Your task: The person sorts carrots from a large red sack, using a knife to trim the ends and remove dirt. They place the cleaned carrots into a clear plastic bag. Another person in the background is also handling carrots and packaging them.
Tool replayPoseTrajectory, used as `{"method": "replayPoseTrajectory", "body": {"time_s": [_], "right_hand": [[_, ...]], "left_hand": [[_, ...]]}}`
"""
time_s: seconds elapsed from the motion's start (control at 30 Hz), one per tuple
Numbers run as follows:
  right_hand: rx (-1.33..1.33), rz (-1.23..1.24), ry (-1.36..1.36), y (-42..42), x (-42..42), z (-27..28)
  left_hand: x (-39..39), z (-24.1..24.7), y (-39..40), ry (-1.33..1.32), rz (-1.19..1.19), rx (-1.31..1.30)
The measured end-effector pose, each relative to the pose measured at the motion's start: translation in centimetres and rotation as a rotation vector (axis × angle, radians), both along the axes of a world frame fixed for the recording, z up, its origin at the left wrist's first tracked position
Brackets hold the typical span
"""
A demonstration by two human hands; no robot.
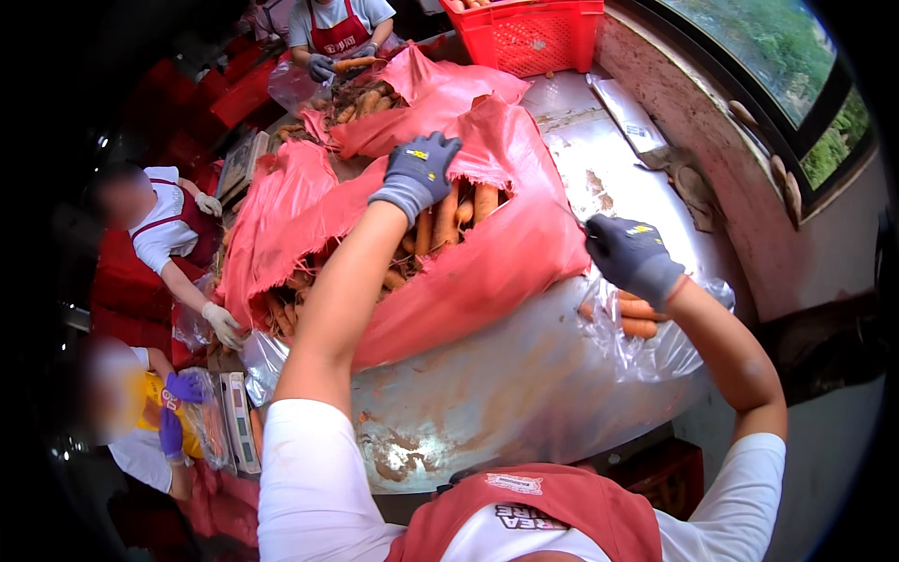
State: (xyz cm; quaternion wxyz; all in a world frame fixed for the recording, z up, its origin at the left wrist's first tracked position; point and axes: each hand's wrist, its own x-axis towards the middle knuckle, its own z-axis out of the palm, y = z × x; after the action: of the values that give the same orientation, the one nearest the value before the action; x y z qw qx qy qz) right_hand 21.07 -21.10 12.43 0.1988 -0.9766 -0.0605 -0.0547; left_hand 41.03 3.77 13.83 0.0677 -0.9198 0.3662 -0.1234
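Observation:
A large red woven plastic sack (449,302) lies on the metal table, slit open, with carrots (446,218) showing in the opening. My left hand (421,165), in a dark grey glove, rests on the sack's upper flap above the carrots; whether its fingers grip the flap cannot be told. To the right of the sack is my right hand (628,253), in a matching glove, its fingers curled around a thin, blurred thing, perhaps a blade, that points at the sack. Just below that hand, a clear plastic bag (618,351) with several carrots (639,327) lies on the table.
A red plastic crate (527,38) stands at the table's far end. Several co-workers stand at the far and left sides, one holding a carrot (355,64). A scale (240,421) is at the left edge. A wall with a window (779,63) borders the right.

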Motion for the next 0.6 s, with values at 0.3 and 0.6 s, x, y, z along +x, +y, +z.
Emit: {"method": "replayPoseTrajectory", "body": {"time_s": [0.3,0.6], "right_hand": [[0.124,0.008,0.027,3.0,7.3,-4.3],[0.176,-0.165,0.021,4.6,9.4,-4.7]], "left_hand": [[2.0,-0.5,-4.5,0.005,-0.216,0.118],[0.3,-2.8,-4.3,-0.077,-0.242,-0.412]]}}
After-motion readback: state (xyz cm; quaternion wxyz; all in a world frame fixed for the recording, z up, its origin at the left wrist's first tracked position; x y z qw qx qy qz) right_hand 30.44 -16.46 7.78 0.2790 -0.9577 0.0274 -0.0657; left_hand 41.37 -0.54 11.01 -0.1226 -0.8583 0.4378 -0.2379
